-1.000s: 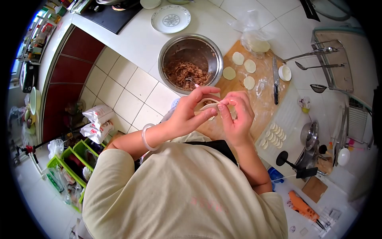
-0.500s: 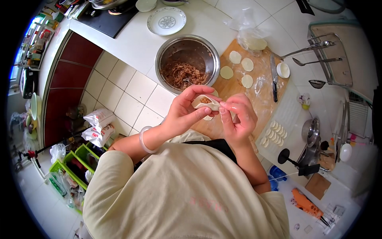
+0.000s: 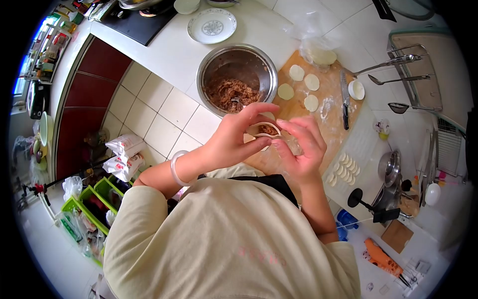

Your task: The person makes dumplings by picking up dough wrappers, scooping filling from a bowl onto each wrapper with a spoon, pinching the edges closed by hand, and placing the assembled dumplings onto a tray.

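Between my hands is a round dough wrapper (image 3: 269, 134) with brown filling inside, curved up and partly open at the top. My left hand (image 3: 236, 133) holds it from the left between thumb and fingers. My right hand (image 3: 302, 147) is at its right edge, thumb and index finger on either side of the rim. Just beyond my hands sits a steel bowl (image 3: 203, 67) with minced filling. Several flat wrappers (image 3: 312, 82) lie on the floured wooden board (image 3: 294, 112).
A knife (image 3: 345, 97) and a small white cup (image 3: 356, 89) are at the board's right edge. Several folded dumplings (image 3: 343, 170) lie in rows at the right. Behind the bowl is a patterned plate (image 3: 212, 26). A plastic bag (image 3: 316, 47) covers more dough.
The wrapper's opening has turned and its filling shows between my thumbs and fingers. My right thumb and index finger, earlier pinched at the edge, are now spread further apart around the rim.
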Motion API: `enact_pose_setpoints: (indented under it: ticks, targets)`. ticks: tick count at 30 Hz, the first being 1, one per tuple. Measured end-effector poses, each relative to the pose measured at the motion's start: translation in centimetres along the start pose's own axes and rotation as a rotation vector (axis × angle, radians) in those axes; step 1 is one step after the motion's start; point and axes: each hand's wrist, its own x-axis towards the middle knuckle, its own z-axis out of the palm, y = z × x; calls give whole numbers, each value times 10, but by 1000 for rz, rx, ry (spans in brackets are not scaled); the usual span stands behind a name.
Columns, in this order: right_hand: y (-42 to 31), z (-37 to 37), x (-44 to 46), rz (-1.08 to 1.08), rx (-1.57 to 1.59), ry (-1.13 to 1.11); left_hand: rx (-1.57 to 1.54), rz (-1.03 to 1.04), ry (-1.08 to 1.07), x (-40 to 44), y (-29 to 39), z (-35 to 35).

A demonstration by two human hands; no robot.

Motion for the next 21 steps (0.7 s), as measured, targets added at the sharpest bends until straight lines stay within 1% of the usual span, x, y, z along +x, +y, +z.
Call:
enact_pose_setpoints:
  ticks: [2, 5, 9, 11, 13, 17, 20, 21]
  targets:
    - [-3, 0, 2, -31, -44, -35, 185, -26, -38, 3, 6, -1]
    - [-1, 3, -1, -99, -132, -39, 239, -30, -49, 7, 9, -3]
    - [4, 6, -8, -112, -154, 6, 256, -7, -25, 8, 10, -2]
    - [1, 7, -7, -97, -155, 27, 183, -30, 38, 7, 8, 0]
    - [-7, 9, -1, 53, -70, 17, 198, -43, 27, 7, 11, 1]
    - [-4, 12, 1, -14, -77, -7, 253, -106, -7, 7, 12, 1]
    - [1, 14, -3, -54, -123, 14, 272, -74, 5, 7, 9, 0]
    - [2, 16, -4, -99, -150, 35, 271, -74, 6, 7, 9, -1]
